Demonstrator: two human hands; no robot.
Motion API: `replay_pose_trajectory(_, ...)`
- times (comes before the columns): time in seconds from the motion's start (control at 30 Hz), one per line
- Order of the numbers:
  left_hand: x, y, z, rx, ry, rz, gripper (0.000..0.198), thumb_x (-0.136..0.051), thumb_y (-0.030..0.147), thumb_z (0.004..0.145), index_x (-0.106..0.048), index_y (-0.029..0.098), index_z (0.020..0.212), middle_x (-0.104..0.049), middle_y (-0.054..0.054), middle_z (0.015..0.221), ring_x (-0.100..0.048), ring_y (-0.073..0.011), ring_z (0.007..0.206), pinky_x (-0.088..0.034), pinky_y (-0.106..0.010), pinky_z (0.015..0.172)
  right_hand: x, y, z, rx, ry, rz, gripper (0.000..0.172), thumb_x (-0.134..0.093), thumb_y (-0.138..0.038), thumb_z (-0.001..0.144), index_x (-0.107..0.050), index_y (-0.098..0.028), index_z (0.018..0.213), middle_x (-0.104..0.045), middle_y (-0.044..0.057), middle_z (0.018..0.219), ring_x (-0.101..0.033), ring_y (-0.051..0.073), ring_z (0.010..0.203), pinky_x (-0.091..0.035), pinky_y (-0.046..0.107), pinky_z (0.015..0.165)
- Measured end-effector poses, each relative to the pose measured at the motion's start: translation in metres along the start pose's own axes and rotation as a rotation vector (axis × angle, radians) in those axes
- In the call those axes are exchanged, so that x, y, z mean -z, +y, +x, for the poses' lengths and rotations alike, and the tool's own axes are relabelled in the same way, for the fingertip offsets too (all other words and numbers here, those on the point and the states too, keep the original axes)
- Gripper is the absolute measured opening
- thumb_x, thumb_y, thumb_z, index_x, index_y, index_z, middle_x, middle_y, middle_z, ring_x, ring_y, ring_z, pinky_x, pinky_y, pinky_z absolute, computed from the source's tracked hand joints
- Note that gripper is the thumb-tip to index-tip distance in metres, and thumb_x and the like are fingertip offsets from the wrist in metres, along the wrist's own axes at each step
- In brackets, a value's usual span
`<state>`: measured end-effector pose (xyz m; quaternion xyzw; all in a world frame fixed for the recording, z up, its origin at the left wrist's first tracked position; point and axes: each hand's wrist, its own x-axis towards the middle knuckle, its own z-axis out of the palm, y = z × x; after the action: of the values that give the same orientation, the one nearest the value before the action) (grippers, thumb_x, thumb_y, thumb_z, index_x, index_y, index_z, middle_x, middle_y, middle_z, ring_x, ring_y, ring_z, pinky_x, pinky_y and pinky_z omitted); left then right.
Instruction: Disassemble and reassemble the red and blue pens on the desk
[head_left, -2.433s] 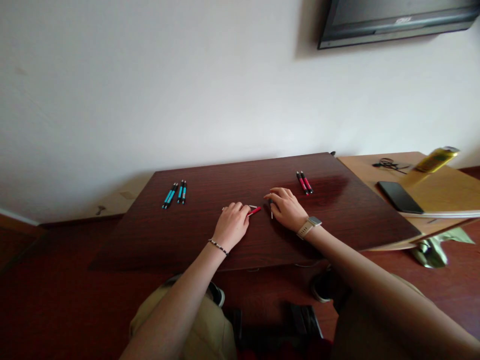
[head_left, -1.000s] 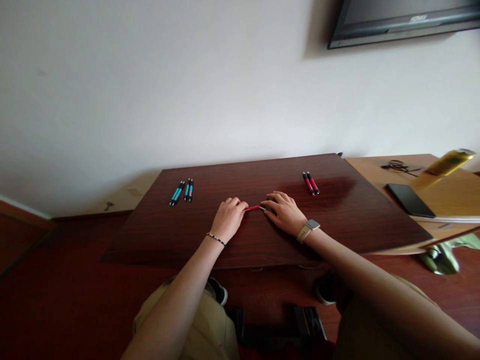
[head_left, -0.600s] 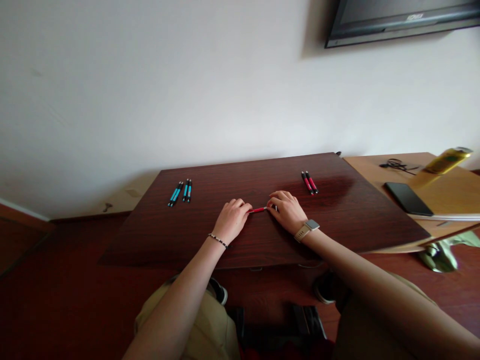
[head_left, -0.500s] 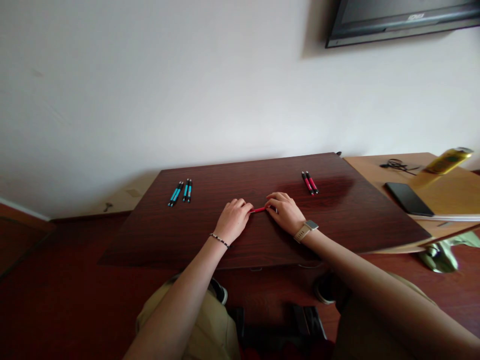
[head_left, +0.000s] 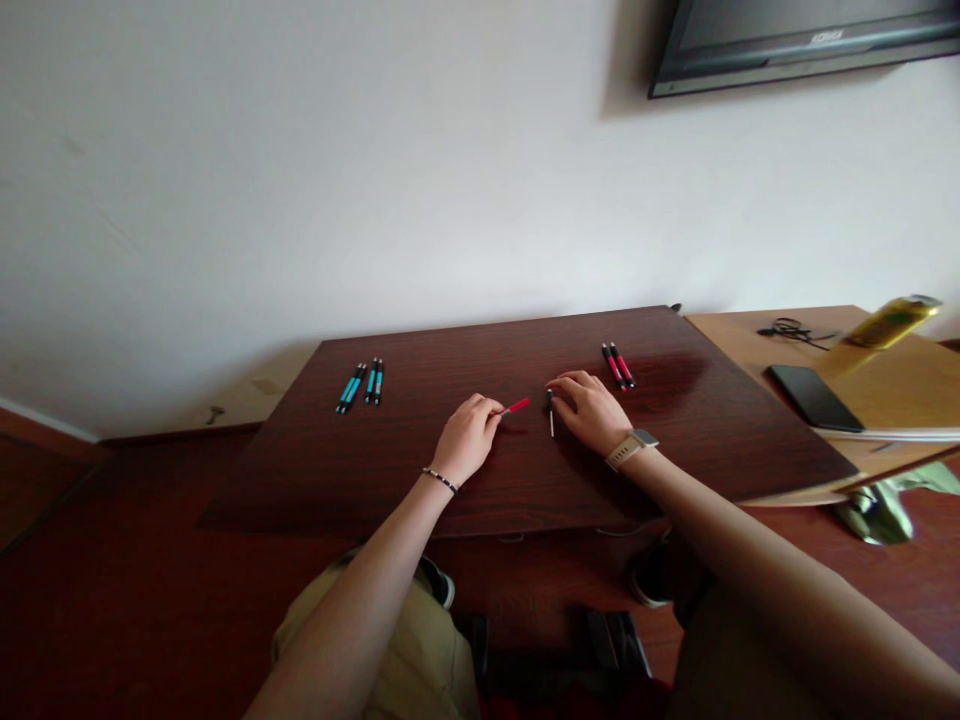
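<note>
My left hand rests on the dark wooden table with its fingers closed on the red barrel of a pen, whose free end points right. My right hand, watch on the wrist, is a short way to the right and pinches a thin dark and white pen part that hangs down toward the table. A small gap separates the two pieces.
Several blue pens lie at the table's back left, two red pens at its back right. A lighter desk to the right carries a phone, a yellow can and cables. A screen hangs on the wall.
The hands were together on one red pen half a second ago. They have drawn apart: the red barrel stays in my left hand, the thin inner part in my right.
</note>
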<state>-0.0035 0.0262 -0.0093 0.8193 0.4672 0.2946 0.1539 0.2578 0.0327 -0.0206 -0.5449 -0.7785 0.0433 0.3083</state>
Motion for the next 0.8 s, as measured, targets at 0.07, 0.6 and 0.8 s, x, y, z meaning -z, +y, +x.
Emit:
replay_pose_trajectory(0.07,0.000,0.001,0.003,0.059,0.028,-0.242,0.017,-0.057,0.022,0.103,-0.072,0.019,0.109,-0.073,-0.009,0.113,-0.068,-0.0233,0.106,-0.053,-0.038,0.096,0.000,0.006,0.001,0.010,-0.040,0.008,0.035,-0.053,-0.030,0.104,-0.070,-0.022,0.133,-0.067,0.012,0.127,-0.062,0.029,0.117,-0.047,0.045,0.110)
replay_pose_trajectory(0.6,0.002,0.014,0.004,0.305,-0.016,-1.003,0.038,-0.073,0.048,0.094,-0.069,0.019,0.118,-0.071,-0.011,0.123,-0.073,-0.0202,0.100,-0.053,-0.030,0.084,-0.003,0.008,0.000,-0.007,-0.148,-0.029,0.026,-0.061,-0.033,0.102,-0.078,-0.024,0.120,-0.071,0.010,0.117,-0.065,0.026,0.109,-0.050,0.039,0.103)
replay_pose_trajectory(0.8,-0.001,0.014,0.001,0.338,-0.051,-0.942,0.036,-0.073,0.046,0.094,-0.071,0.019,0.116,-0.073,-0.011,0.120,-0.073,-0.0187,0.096,-0.053,-0.028,0.081,0.000,0.006,0.002,-0.116,-0.187,0.024,0.023,-0.069,-0.040,0.097,-0.076,-0.025,0.112,-0.068,0.006,0.102,-0.067,0.019,0.085,-0.051,0.030,0.081)
